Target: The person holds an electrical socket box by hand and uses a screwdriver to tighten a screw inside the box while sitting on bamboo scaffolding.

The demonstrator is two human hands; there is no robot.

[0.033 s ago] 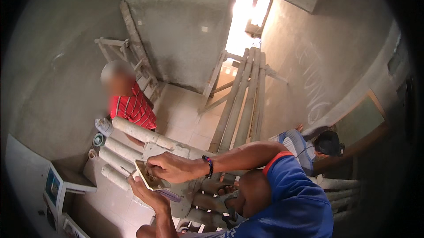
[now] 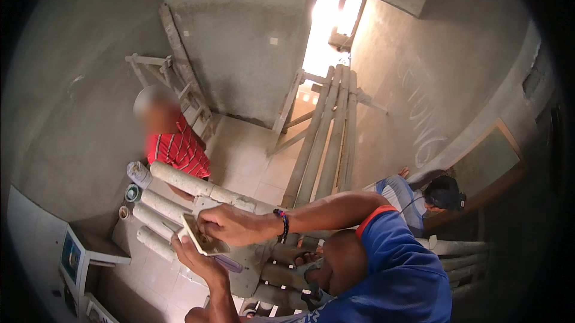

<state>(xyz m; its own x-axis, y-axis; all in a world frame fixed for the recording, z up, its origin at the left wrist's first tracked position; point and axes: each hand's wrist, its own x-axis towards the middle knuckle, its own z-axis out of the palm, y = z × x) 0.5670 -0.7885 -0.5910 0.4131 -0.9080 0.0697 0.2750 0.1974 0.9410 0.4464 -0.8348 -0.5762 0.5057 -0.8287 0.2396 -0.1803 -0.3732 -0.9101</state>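
A small, white-rimmed rectangular box (image 2: 190, 231) is open in front of me, with loose brownish stuff inside. My left hand (image 2: 200, 261) grips its near left side from below. Over the box, my right hand (image 2: 236, 225) has its fingers curled down into it; whatever they pinch is hidden. A flat purplish piece (image 2: 229, 263) shows under the box's near right edge. A braided dark bracelet (image 2: 282, 225) circles my right wrist.
Bamboo poles (image 2: 171, 203) and a dusty board (image 2: 254, 261) lie beneath me, high above a tiled floor. Long poles (image 2: 326, 137) run toward a bright doorway. A person in red (image 2: 179, 149) is at left; another in a cap (image 2: 407, 203) is at right.
The whole view has shifted slightly, so the surroundings sit a little further left. Both hands keep their places at the box.
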